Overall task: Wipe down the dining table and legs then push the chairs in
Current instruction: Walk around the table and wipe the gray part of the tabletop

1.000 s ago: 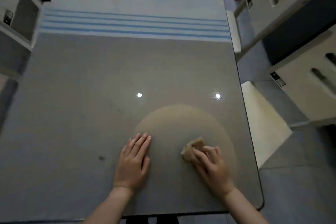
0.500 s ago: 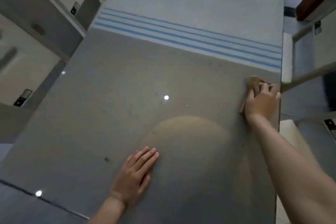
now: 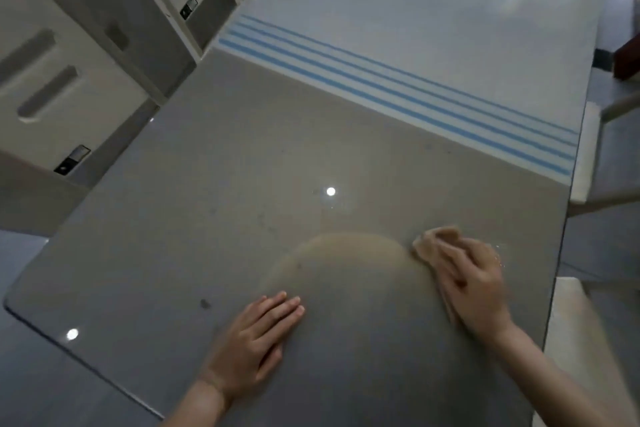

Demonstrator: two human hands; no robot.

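Observation:
The grey glossy dining table (image 3: 242, 156) fills the view, with a white cloth with blue stripes (image 3: 415, 45) over its far half. My right hand (image 3: 474, 284) presses a tan wiping cloth (image 3: 438, 241) flat on the tabletop toward the right side. My left hand (image 3: 256, 340) lies palm down, fingers together, on the table near the front edge. A small dark spot (image 3: 205, 303) sits left of my left hand.
White chairs (image 3: 69, 80) stand along the table's left side. Another chair's pale seat (image 3: 585, 156) shows at the right edge, and a second pale seat (image 3: 581, 340) lies at the near right. Ceiling lights reflect in the tabletop.
My right hand with the cloth has swept back from the table's far right edge toward me and to the left. My left hand has stayed planted. The view has shifted.

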